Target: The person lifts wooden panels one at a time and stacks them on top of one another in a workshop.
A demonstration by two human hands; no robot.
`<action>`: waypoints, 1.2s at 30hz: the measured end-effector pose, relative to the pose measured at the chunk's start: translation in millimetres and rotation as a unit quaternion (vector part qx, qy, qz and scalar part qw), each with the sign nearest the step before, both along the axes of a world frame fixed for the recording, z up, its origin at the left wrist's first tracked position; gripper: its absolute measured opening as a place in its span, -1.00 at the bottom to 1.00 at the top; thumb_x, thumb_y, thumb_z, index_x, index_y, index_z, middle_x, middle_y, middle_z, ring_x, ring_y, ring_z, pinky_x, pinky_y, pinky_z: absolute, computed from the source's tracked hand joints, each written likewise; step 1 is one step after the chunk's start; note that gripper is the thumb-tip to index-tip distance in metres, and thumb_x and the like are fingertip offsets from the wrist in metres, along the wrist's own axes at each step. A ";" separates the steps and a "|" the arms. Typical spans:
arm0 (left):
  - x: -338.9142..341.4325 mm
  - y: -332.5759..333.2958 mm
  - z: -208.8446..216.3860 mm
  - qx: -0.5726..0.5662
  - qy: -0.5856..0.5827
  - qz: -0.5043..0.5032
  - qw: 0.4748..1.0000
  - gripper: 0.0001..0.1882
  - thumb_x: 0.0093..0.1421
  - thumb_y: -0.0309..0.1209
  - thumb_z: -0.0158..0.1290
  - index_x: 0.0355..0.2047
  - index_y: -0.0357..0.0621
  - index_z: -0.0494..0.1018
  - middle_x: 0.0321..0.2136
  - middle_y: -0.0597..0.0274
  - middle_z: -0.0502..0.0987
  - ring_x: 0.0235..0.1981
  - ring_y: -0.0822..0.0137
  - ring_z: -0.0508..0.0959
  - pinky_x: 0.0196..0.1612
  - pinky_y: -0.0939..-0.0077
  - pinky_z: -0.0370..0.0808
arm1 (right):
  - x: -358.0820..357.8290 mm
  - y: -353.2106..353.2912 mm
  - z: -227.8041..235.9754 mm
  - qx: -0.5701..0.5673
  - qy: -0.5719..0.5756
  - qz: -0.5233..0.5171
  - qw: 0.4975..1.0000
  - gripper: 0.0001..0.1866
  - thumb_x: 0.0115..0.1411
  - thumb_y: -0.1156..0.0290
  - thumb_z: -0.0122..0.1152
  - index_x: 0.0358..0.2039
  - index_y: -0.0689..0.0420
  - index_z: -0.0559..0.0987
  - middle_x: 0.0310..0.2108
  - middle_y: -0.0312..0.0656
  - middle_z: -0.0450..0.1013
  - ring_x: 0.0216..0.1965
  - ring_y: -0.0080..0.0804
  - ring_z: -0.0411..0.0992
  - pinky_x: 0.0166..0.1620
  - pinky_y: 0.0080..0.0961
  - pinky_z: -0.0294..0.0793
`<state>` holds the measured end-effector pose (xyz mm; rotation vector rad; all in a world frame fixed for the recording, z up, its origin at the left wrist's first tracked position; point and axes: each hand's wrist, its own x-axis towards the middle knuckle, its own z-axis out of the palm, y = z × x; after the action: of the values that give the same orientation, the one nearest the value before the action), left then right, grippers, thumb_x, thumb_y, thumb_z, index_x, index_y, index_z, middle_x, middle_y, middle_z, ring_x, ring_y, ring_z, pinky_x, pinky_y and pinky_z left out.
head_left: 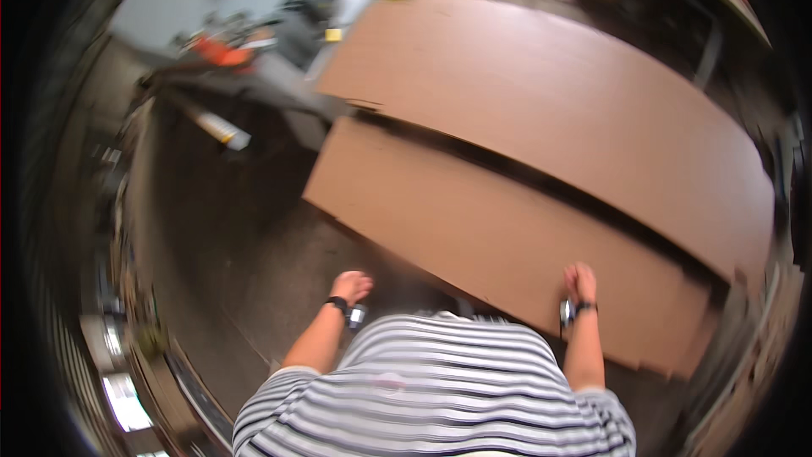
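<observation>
A large brown cardboard panel [541,93] stretches across the middle and right. Along its near side runs a second long cardboard piece [474,211], with a dark gap between the two. My left hand [353,286] is over the floor just left of my body, fingers curled in and nothing visible in them. In front of me on the right, my right hand [580,282] appears over the nearer cardboard, closed in a loose fist; whether it touches the cardboard I cannot tell. Each wrist wears a dark band with a small device.
A grey table [194,0] stands at the far left, with blurred orange and dark items [224,51] at its edge. Beneath it a white and yellow tube-like thing [224,131] lies over the dark floor [254,203]. A metal frame [710,55] rises at the far right.
</observation>
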<state>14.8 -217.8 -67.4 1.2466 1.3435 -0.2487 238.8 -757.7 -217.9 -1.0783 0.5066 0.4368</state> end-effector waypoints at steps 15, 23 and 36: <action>-135.7 12.1 -33.9 -0.070 -0.155 0.011 0.985 -0.70 0.17 -0.26 -0.19 -0.16 -0.16 0.25 -0.27 0.15 0.43 -0.31 0.38 0.47 -0.25 0.49 0.42 | -167.2 106.7 67.7 -0.240 0.010 0.292 0.926 -0.82 0.04 0.46 0.01 -0.37 0.31 0.37 -0.49 -0.05 0.40 -0.55 -0.30 0.43 -0.46 -0.45 0.49; -284.0 71.5 -94.1 0.019 -0.027 0.102 0.994 -0.75 0.11 -0.30 -0.18 -0.22 -0.10 0.28 -0.36 0.15 0.46 -0.45 0.35 0.49 -0.44 0.46 0.42 | -172.3 132.4 14.7 -0.318 -0.058 0.381 0.866 -0.79 -0.05 0.44 0.12 -0.45 0.34 0.49 -0.55 -0.13 0.44 -0.50 -0.45 0.43 -0.41 -0.57 0.43; -266.2 -13.6 -87.5 -0.016 -0.082 0.226 0.971 -0.76 0.12 -0.28 -0.15 -0.23 -0.10 0.26 -0.38 0.18 0.45 -0.42 0.35 0.47 -0.41 0.45 0.41 | -82.2 180.7 102.6 -0.202 -0.040 0.427 0.881 -0.81 -0.01 0.56 0.05 -0.36 0.38 0.37 -0.55 -0.09 0.38 -0.61 -0.35 0.38 -0.61 -0.54 0.37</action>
<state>-251.4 -231.4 -154.9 0.8828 1.4309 0.1504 156.6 -577.0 -115.2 -1.7076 0.0055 1.0869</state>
